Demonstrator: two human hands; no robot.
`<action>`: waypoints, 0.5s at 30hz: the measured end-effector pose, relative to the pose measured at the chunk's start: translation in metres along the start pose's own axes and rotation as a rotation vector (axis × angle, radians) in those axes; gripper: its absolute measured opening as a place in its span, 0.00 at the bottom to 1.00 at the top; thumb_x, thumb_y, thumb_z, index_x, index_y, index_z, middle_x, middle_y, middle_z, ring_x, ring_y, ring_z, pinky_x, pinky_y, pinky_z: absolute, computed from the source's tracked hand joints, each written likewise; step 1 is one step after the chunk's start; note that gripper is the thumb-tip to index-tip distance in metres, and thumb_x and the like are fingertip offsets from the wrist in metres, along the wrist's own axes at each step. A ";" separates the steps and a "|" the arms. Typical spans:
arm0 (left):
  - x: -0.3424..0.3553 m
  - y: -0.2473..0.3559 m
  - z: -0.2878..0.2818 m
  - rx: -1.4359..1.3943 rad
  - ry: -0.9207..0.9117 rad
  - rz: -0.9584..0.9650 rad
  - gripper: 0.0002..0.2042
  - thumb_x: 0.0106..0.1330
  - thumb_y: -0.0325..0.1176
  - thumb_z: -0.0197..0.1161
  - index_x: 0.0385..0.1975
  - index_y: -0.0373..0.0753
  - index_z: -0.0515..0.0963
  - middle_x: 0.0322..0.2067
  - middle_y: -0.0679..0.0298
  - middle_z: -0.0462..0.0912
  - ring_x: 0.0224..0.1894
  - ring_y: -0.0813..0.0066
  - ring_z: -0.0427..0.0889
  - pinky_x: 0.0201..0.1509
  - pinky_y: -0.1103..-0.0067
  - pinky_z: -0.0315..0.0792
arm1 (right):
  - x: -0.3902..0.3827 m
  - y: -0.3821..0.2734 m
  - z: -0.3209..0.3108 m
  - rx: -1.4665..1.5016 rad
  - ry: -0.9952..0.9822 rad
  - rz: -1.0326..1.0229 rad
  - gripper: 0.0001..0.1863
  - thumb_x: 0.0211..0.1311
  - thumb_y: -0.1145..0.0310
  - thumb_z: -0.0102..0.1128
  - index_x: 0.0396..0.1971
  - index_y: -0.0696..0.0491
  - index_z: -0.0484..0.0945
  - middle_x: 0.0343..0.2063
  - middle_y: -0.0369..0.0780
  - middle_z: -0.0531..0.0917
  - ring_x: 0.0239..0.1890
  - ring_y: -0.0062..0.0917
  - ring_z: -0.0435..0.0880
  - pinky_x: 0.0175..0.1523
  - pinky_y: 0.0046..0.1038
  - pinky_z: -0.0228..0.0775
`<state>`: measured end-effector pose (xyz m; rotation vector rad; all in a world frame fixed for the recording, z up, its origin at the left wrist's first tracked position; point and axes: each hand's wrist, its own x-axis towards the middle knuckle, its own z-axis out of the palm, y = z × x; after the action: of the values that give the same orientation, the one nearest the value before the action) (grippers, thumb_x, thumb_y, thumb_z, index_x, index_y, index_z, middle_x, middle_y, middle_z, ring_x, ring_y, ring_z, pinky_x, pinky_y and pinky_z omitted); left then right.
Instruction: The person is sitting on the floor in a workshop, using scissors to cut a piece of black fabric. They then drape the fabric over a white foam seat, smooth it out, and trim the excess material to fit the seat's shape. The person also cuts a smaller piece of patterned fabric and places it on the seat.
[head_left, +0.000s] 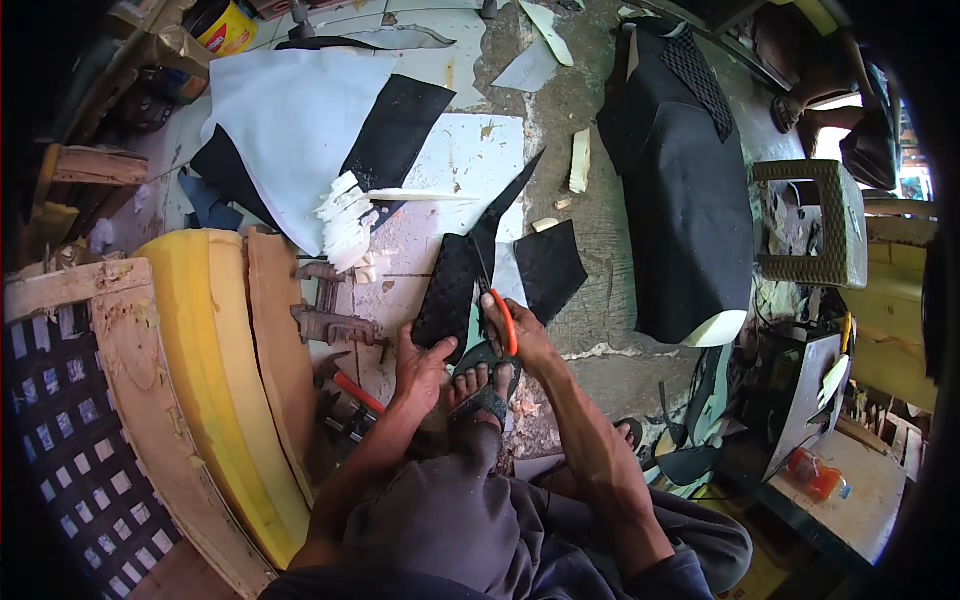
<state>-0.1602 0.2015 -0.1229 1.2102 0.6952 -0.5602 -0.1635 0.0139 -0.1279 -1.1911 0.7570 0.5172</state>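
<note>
Low in front of me, my right hand [522, 338] grips a pair of scissors [508, 322] by the orange handles, blades pointing away from me across black sheet material. My left hand [420, 368] pinches the near edge of a textured black piece [440, 300], which lies left of the blades. A second black piece [553, 270] spreads to their right, with a pale strip between the two. One narrow black tip [515, 190] reaches up beyond the scissors. My sandalled foot [482, 390] is just below the near edge, between my hands.
A white sheet [290, 120] and black pieces lie at the far left, near torn white foam [345, 225]. Metal clamps [335, 312] and a red-handled hammer [355, 390] are left of my hand. A black-covered long seat [685, 210] stands right, beside a woven stool [835, 225]. Yellow foam [205, 350] flanks me.
</note>
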 end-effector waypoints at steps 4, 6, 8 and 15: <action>0.002 -0.004 -0.007 -0.035 -0.039 0.045 0.30 0.59 0.19 0.69 0.61 0.36 0.62 0.49 0.61 0.77 0.47 0.73 0.79 0.54 0.75 0.76 | 0.004 -0.025 -0.009 -0.086 -0.060 0.003 0.31 0.61 0.34 0.66 0.33 0.53 0.78 0.18 0.29 0.71 0.17 0.14 0.68 0.23 0.18 0.60; 0.003 -0.004 -0.007 -0.028 -0.032 0.061 0.31 0.59 0.19 0.69 0.61 0.36 0.62 0.49 0.61 0.77 0.47 0.73 0.79 0.55 0.75 0.75 | 0.007 -0.027 -0.017 -0.098 -0.085 0.003 0.32 0.60 0.34 0.66 0.33 0.54 0.78 0.18 0.29 0.71 0.17 0.14 0.68 0.22 0.19 0.60; 0.005 -0.001 -0.012 0.012 -0.038 0.056 0.32 0.59 0.19 0.70 0.62 0.36 0.62 0.50 0.60 0.77 0.48 0.73 0.79 0.56 0.75 0.75 | 0.011 -0.028 -0.025 -0.128 -0.107 -0.004 0.33 0.59 0.33 0.67 0.33 0.54 0.78 0.18 0.29 0.71 0.18 0.13 0.68 0.22 0.19 0.60; 0.008 0.003 -0.024 0.047 -0.051 0.060 0.34 0.59 0.21 0.71 0.65 0.37 0.61 0.51 0.60 0.76 0.51 0.72 0.78 0.57 0.75 0.74 | 0.022 -0.033 -0.049 -0.305 -0.138 -0.029 0.34 0.58 0.33 0.67 0.31 0.55 0.78 0.18 0.28 0.72 0.17 0.13 0.69 0.22 0.19 0.61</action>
<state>-0.1572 0.2247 -0.1319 1.2522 0.6031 -0.5579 -0.1375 -0.0437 -0.1328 -1.4302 0.5540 0.7009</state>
